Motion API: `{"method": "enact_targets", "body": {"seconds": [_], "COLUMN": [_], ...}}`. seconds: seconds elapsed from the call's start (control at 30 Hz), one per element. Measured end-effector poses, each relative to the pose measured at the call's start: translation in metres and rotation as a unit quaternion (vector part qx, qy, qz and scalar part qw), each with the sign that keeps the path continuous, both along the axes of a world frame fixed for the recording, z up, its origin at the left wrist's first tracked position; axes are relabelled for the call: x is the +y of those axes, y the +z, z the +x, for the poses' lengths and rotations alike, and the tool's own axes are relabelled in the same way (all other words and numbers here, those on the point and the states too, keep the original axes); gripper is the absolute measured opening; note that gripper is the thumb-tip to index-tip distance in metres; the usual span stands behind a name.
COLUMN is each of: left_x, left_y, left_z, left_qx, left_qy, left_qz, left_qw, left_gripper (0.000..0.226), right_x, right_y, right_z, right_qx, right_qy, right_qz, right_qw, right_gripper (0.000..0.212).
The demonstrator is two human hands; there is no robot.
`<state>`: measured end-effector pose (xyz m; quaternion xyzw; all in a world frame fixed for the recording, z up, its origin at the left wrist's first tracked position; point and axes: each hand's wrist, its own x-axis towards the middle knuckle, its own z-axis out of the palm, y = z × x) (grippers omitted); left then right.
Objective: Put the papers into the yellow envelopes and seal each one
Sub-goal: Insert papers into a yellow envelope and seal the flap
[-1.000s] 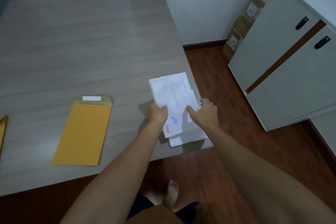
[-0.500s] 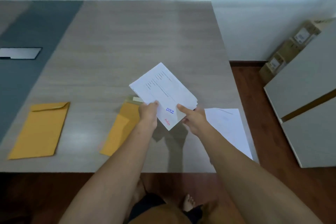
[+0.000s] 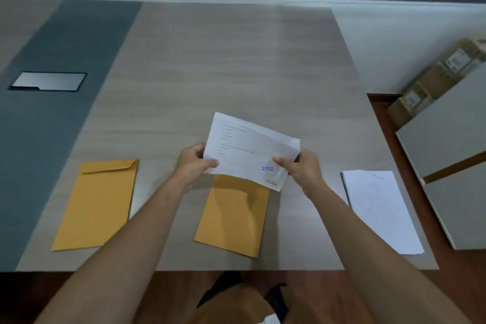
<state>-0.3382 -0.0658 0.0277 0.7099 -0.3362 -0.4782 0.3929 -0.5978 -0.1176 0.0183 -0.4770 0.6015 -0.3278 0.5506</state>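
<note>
Head view: left hand (image 3: 193,159) and right hand (image 3: 302,166) each grip clamped on folded papers (image 3: 249,151), poised over middle yellow envelope (image 3: 234,216), presumably for insertion.

Top edge and flap of the middle envelope (image 3: 232,216) hidden behind the folded papers (image 3: 251,151). Print on those papers too small to read (blue and red stamps likewise). Most fingers (image 3: 280,160) of both hands tucked out of sight behind the sheets. Marks on the white stack (image 3: 378,208) at the desk (image 3: 223,60) edge too faint to tell. Labels on the cardboard boxes (image 3: 436,81) blurred, boxes partly cut off by the cabinet (image 3: 452,144).
</note>
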Motion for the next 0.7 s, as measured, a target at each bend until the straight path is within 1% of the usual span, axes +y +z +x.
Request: {"method": "enact_targets", "body": {"seconds": [0.13,0.3,0.4,0.5,0.7], "left_x": [0.002,0.015,0.023,0.031,0.031], "left_y": [-0.006,-0.025,-0.042,-0.053,-0.056], "left_z": [-0.001,-0.007,-0.012,-0.019,-0.03], "left_qx": [-0.017,0.01,0.021,0.011,0.022], "left_qy": [-0.034,-0.016,-0.004,0.017,0.056], "left_qz": [0.005,-0.005,0.015,0.044,0.05], "left_qw": [0.999,1.0,1.0,0.999,0.997], "left_gripper": [0.036,0.04,0.037,0.038,0.034], "right_x": [0.011,0.023,0.032,0.041,0.043], "right_y": [0.001,-0.002,-0.016,-0.029,-0.038], "right_z": [0.001,-0.001,0.002,0.007,0.013], "right_qx": [0.022,0.058,0.094,0.123,0.079], "right_qy": [0.007,0.02,0.02,-0.003,-0.026], "right_qz": [-0.028,-0.045,-0.033,0.003,0.033], "right_qw": [0.999,0.997,0.995,0.992,0.996], "right_gripper": [0.021,0.021,0.017,0.032,0.042]}}
